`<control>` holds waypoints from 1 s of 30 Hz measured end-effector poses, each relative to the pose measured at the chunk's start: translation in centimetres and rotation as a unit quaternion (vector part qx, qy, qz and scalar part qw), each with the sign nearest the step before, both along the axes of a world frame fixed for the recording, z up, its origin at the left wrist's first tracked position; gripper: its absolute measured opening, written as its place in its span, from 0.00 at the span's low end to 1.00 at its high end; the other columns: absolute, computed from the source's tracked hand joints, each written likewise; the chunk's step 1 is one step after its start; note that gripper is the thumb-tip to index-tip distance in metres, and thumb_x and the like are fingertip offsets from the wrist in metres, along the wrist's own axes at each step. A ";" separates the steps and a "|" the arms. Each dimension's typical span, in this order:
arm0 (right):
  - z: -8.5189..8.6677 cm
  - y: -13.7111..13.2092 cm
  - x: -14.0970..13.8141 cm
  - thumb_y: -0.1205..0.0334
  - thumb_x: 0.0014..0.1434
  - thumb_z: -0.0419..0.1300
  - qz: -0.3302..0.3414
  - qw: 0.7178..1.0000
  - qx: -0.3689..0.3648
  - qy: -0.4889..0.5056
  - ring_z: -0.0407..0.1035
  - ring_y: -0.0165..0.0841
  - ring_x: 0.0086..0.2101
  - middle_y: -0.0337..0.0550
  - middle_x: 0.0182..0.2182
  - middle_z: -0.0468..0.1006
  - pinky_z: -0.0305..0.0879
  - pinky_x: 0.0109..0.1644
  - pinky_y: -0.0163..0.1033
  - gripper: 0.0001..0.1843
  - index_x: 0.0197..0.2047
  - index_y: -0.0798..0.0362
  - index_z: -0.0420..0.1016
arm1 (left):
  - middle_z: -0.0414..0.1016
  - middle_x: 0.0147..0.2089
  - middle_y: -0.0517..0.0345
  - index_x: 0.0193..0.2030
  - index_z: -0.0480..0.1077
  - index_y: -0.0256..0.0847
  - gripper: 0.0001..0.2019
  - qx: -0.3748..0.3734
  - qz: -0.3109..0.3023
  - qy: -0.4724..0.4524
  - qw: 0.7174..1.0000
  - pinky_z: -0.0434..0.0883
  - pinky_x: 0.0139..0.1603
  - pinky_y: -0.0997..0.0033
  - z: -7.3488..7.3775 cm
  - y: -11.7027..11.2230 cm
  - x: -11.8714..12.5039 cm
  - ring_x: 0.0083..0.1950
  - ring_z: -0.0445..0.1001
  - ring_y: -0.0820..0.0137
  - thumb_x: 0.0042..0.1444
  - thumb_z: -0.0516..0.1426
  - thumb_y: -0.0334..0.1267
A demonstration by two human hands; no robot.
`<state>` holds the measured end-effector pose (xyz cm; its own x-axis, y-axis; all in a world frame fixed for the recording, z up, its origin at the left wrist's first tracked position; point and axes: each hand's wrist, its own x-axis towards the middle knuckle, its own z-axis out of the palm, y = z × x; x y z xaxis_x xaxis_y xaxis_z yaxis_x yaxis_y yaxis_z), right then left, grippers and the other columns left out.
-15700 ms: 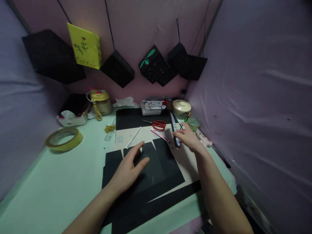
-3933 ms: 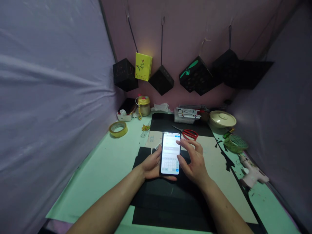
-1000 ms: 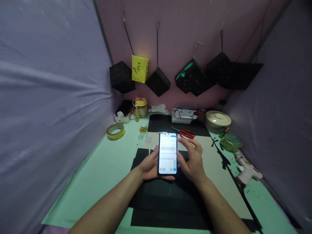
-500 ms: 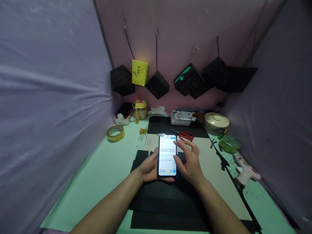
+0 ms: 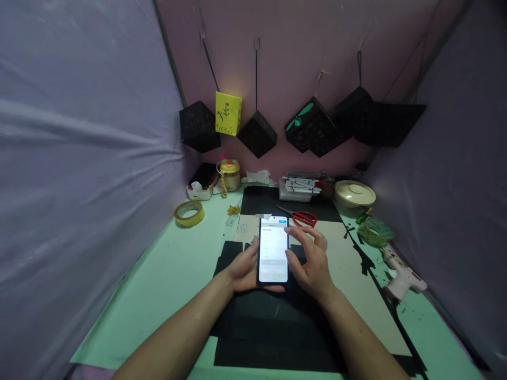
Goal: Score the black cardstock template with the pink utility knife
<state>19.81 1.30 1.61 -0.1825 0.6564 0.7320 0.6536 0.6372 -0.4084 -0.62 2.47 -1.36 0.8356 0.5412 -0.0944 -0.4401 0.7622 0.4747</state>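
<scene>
A smartphone (image 5: 273, 250) with a bright white screen is held upright over the table. My left hand (image 5: 246, 269) wraps round its left side and lower edge. At the phone's right edge hovers my right hand (image 5: 312, 261), its fingers apart and curved, with fingertips close to the screen; whether they touch it I cannot tell. Beneath the hands lie black card sheets (image 5: 277, 327). Just beyond the phone rest red-handled scissors (image 5: 303, 218), partly behind my right fingers.
Yellow tape (image 5: 189, 214) lies at left, beside a yellow-lidded jar (image 5: 230, 177). Behind are a box of pens (image 5: 299, 190) and a lidded bowl (image 5: 354, 194). A glue gun (image 5: 402, 279) sits at right. Black boxes (image 5: 257, 134) and a yellow one (image 5: 228, 113) hang above.
The phone's screen has changed: the on-screen keyboard has gone and a list-like page shows. Both hands keep nearly the same pose, and the whole view has shifted slightly.
</scene>
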 end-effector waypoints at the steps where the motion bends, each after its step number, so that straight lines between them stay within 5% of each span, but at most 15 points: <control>1: -0.1 0.0 0.0 0.63 0.58 0.58 0.001 1.000 -0.001 0.000 0.62 0.45 0.54 0.48 0.51 0.74 0.57 0.58 0.57 0.26 0.60 0.49 0.64 | 0.67 0.63 0.40 0.66 0.60 0.40 0.36 -0.002 -0.001 -0.001 1.000 0.66 0.54 0.41 0.0 0.0 0.0 0.60 0.69 0.50 0.63 0.38 0.63; 19: 0.3 -0.4 0.0 0.65 0.58 0.57 0.043 0.999 0.002 -0.004 0.65 0.44 0.50 0.48 0.44 0.75 0.60 0.56 0.56 0.18 0.52 0.50 0.71 | 0.66 0.64 0.42 0.68 0.58 0.41 0.35 -0.012 0.047 -0.017 0.999 0.63 0.56 0.40 0.1 0.3 -0.2 0.61 0.68 0.50 0.64 0.38 0.62; 25: 0.3 -0.7 -0.3 0.66 0.57 0.58 0.085 0.996 0.008 -0.017 0.65 0.43 0.48 0.46 0.40 0.75 0.63 0.52 0.54 0.21 0.54 0.49 0.69 | 0.62 0.66 0.37 0.68 0.56 0.36 0.39 0.013 0.062 -0.010 0.998 0.59 0.60 0.40 1.4 0.7 -1.0 0.67 0.59 0.48 0.62 0.38 0.65; 30: 0.2 -0.7 -0.4 0.67 0.57 0.58 0.095 0.995 0.015 -0.017 0.66 0.42 0.45 0.45 0.41 0.76 0.64 0.50 0.52 0.21 0.54 0.47 0.69 | 0.65 0.65 0.40 0.67 0.58 0.38 0.38 0.034 0.132 0.023 0.990 0.65 0.55 0.41 2.1 1.3 -1.9 0.64 0.65 0.49 0.62 0.38 0.65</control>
<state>19.45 0.61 1.77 -0.3267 0.5854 0.7420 0.5335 0.7623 -0.3665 -2.57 3.77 0.69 0.6604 0.7462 -0.0841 -0.5960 0.5890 0.5457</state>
